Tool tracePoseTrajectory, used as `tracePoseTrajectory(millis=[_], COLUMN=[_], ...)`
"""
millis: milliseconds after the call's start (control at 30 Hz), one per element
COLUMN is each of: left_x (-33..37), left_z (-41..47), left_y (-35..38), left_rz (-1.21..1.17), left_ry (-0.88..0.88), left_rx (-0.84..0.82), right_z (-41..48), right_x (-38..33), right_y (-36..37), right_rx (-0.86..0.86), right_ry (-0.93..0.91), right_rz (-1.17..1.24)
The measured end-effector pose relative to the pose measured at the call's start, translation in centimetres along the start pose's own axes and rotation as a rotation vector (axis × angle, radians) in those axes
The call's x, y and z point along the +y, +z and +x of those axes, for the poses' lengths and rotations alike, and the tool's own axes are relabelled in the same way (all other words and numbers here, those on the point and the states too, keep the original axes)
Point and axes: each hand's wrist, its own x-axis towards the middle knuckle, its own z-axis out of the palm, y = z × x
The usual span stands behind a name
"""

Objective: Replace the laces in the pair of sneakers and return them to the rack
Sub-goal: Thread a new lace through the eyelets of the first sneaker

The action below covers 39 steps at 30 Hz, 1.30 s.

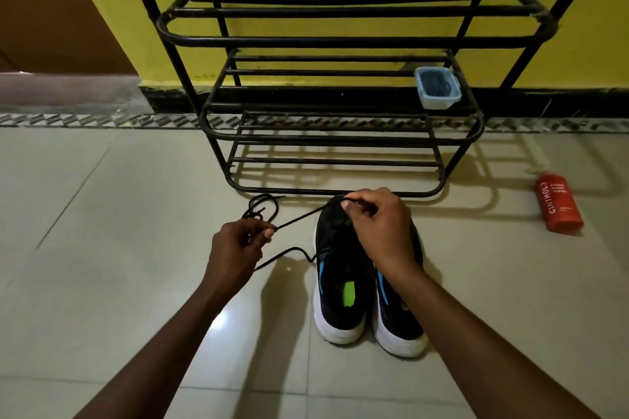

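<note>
Two black sneakers with white soles stand side by side on the tiled floor, heels toward me: the left sneaker (340, 286) and the right sneaker (398, 320). A black lace (299, 217) runs taut from the left sneaker's toe area to my left hand (238, 245), which pinches it. My right hand (377, 224) pinches the same lace above the sneaker's front eyelets and hides the right sneaker's toe. Another length of lace (289, 253) trails on the floor, and a loose black lace (262, 207) lies coiled beyond my left hand. The black metal rack (340, 41) stands just behind.
A small clear plastic box (437, 88) with dark contents sits on the rack's middle shelf at the right. A red bottle (558, 202) lies on the floor to the right. Yellow wall behind the rack, brown door at far left.
</note>
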Motion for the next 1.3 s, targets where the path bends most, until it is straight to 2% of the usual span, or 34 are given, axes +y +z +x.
tracePoseTrajectory(millis=[133, 267, 333, 433, 667, 767, 900, 1133, 1300], left_x=[-1.4, -1.2, -0.7, 0.2, 2.7, 3.4, 3.7, 4.0, 4.0], left_z=[-0.5, -1.2, -1.4, -1.4, -1.6, -1.5, -1.9, -2.0, -2.0], left_y=[0.3, 1.3, 1.9, 2.7, 5.4, 6.5, 7.5, 8.5, 9.1], left_rz=[0.084, 0.19, 0.206, 0.067, -0.304, -0.373, -0.299, -0.159, -0.092], left_ry=[-0.059, 0.005, 0.002, -0.07, -0.098, -0.151, -0.148, -0.108, -0.079], left_rx=[0.013, 0.071, 0.085, 0.018, -0.138, -0.175, -0.193, -0.183, -0.238], right_z=[0.2, -0.1, -0.4, -0.9, -2.4, -2.7, -3.0, -3.1, -3.1], right_x=[-0.1, 0.2, 0.7, 1.6, 3.2, 3.5, 4.1, 5.1, 5.6], right_y=[0.0, -0.2, -0.2, -0.5, -1.6, -1.5, -1.6, -1.6, -1.4], right_rx=[0.021, -0.072, -0.094, -0.108, -0.369, -0.344, -0.262, -0.244, -0.222], right_ry=[0.077, 0.124, 0.136, 0.138, 0.189, 0.164, 0.19, 0.302, 0.364], right_rz=[0.073, 0.172, 0.109, -0.058, -0.189, -0.189, -0.165, -0.041, 0.039])
